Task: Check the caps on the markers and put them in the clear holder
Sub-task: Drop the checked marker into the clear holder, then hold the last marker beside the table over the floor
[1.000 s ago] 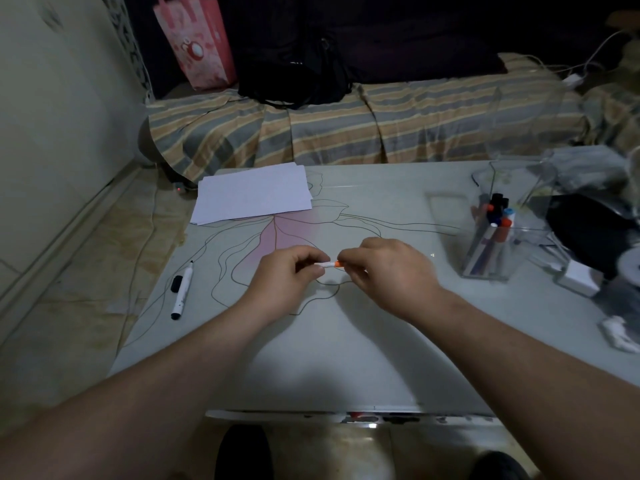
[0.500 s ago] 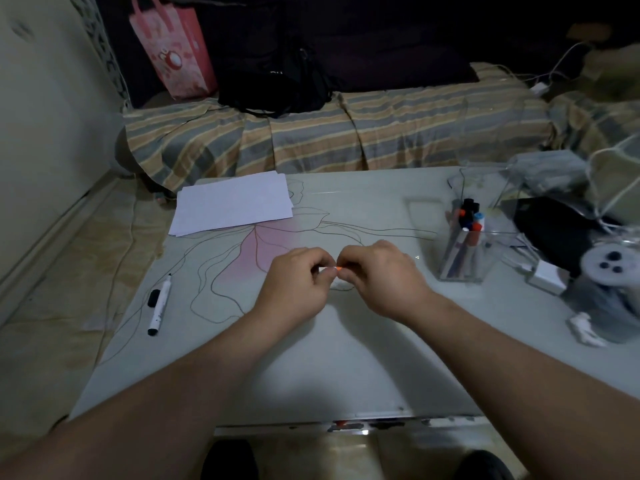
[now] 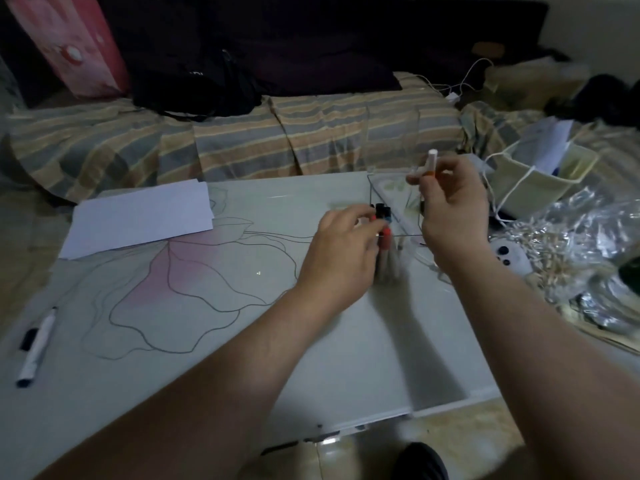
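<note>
My right hand [image 3: 450,206] pinches a white marker with an orange band [image 3: 430,164] and holds it upright above the clear holder [image 3: 398,199]. The holder stands on the table's right half and contains several markers, among them black-capped ones [image 3: 381,211] and a red-capped one [image 3: 385,233]. My left hand [image 3: 341,251] is at the holder's left side, its fingers curled against the wall. Far left on the table lies a white marker [image 3: 36,344] with a loose black cap [image 3: 27,337] beside it.
The white table [image 3: 242,341] has a flower drawing, and white paper sheets [image 3: 138,216] lie at its back left. Right of the holder are a white device [image 3: 509,258], crinkled plastic [image 3: 588,254] and a cream bag [image 3: 540,174]. A striped sofa [image 3: 242,143] runs behind.
Both hands left the table's middle, where they held the marker together. My right hand carried it up and right over the holder; my left hand moved to the holder's side.
</note>
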The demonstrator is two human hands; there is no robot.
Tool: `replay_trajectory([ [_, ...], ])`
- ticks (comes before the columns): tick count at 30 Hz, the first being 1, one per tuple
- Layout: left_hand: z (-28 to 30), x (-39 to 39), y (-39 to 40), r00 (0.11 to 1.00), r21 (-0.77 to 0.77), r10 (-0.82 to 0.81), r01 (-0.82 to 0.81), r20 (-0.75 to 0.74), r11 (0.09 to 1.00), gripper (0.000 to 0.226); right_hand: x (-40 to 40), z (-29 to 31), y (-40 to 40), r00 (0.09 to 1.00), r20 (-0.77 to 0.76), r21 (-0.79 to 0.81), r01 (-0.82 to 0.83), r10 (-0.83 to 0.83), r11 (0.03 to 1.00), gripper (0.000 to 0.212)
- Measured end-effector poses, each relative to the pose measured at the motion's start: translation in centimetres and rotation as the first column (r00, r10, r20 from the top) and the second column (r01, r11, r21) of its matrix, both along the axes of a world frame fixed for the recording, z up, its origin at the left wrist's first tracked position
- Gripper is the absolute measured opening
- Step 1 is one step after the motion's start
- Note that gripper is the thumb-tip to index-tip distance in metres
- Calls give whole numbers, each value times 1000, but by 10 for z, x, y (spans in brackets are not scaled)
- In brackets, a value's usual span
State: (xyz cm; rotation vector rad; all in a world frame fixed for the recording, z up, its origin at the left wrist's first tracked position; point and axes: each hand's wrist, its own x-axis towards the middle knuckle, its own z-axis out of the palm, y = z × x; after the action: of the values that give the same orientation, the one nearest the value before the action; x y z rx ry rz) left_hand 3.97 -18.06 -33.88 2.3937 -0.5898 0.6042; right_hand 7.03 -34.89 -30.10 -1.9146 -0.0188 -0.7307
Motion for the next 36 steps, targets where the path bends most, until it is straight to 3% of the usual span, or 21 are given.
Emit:
replay_trajectory([
  [3,-24,0,-6,1000,292,9,-10,3,956,46,2,-10,-5,992,-119,-99,-44,32,994,11],
  [7,-35,-1,-5,999,386,28,-38,32,922,48,5,-32,-13,979,-201,-449,-57,-39,892,6],
  [10,-35,3,2,998,380,63,-70,31,922,49,6,-40,-19,964,-210,-618,-2,-162,786,8],
  [15,-31,5,6,996,346,71,-45,-61,937,64,-1,-37,-11,968,-204,-649,-23,-145,761,36],
  [18,-29,1,10,991,306,-3,44,-133,951,66,1,-41,-9,963,-214,-697,-33,-164,716,24],
  [21,-28,2,34,979,221,-22,67,-201,973,59,1,-42,-8,945,-286,-708,-98,-157,700,22],
  [25,-32,9,104,950,144,124,-85,-286,986,36,-4,-32,16,982,-114,-713,25,-152,700,25],
  [29,-37,-2,203,825,96,347,-341,-447,935,33,-18,-28,92,998,-27,-705,-54,50,707,26],
  [32,-52,-28,286,679,163,549,-547,-488,821,29,-31,-50,165,947,-193,-655,-318,256,686,30],
  [34,-65,-55,335,563,201,647,-655,-514,729,30,-43,-69,210,866,-330,-615,-499,376,610,32],
  [36,-75,-82,377,506,218,707,-715,-495,664,28,-56,-84,250,788,-410,-590,-613,459,525,32],
])
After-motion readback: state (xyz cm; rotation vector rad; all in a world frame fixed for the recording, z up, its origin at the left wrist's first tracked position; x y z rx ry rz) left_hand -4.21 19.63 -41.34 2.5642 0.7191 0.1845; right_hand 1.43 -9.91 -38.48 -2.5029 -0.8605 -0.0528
